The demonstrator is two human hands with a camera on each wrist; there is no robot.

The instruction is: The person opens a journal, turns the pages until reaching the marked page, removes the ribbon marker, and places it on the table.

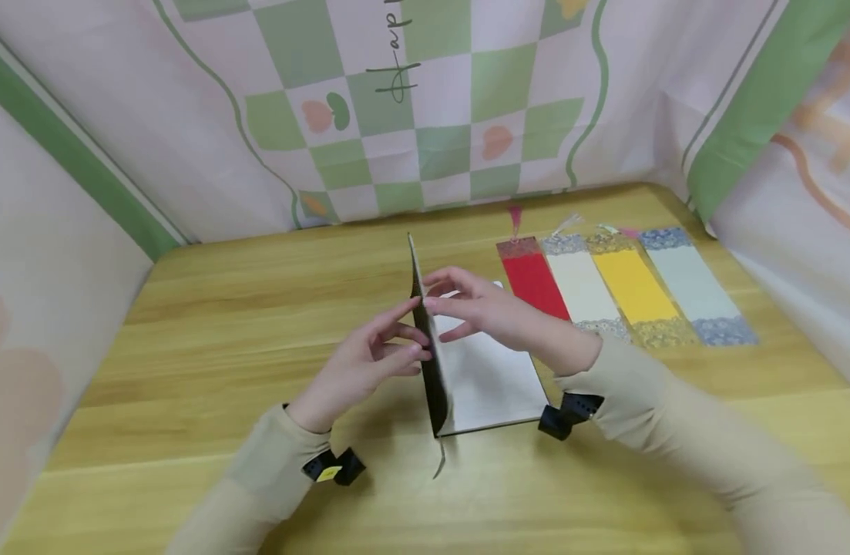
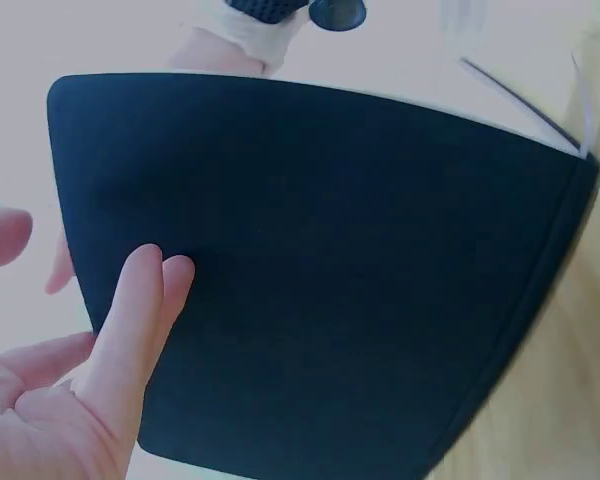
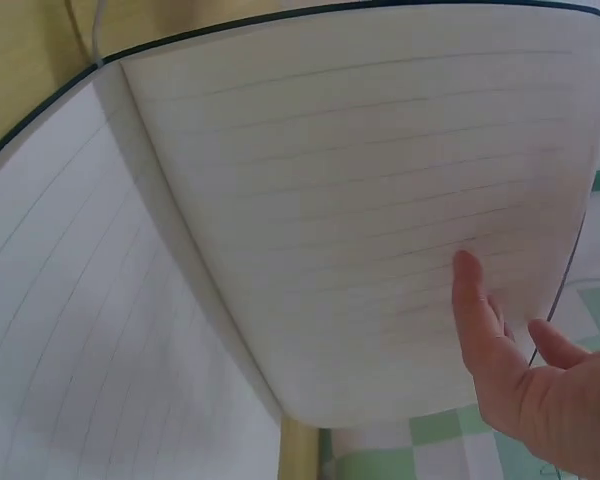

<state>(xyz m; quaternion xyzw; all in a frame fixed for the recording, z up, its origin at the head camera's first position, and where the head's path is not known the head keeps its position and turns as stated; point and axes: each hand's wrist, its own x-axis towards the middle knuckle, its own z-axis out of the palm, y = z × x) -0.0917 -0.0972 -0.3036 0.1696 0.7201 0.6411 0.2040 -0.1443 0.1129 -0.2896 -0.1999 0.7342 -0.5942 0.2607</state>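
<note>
A notebook with a black cover (image 2: 330,260) lies spread on the table, its left half standing upright. Its right half shows a white page (image 1: 490,385), and faint lines run across the raised page (image 3: 360,200). My left hand (image 1: 369,362) is on the cover side, with extended fingertips (image 2: 145,290) against the black surface near its outer edge. On the page side, my right hand (image 1: 476,304) has loosely spread fingers, one fingertip (image 3: 465,265) touching the raised page. A thin ribbon (image 1: 440,460) hangs out at the spine's near end.
Right of the notebook lie a red bookmark (image 1: 534,281), a white bookmark (image 1: 582,281), a yellow bookmark (image 1: 636,285) and a pale blue bookmark (image 1: 695,281), with lace-patterned ends. A checked curtain (image 1: 438,146) hangs behind the wooden table (image 1: 209,347).
</note>
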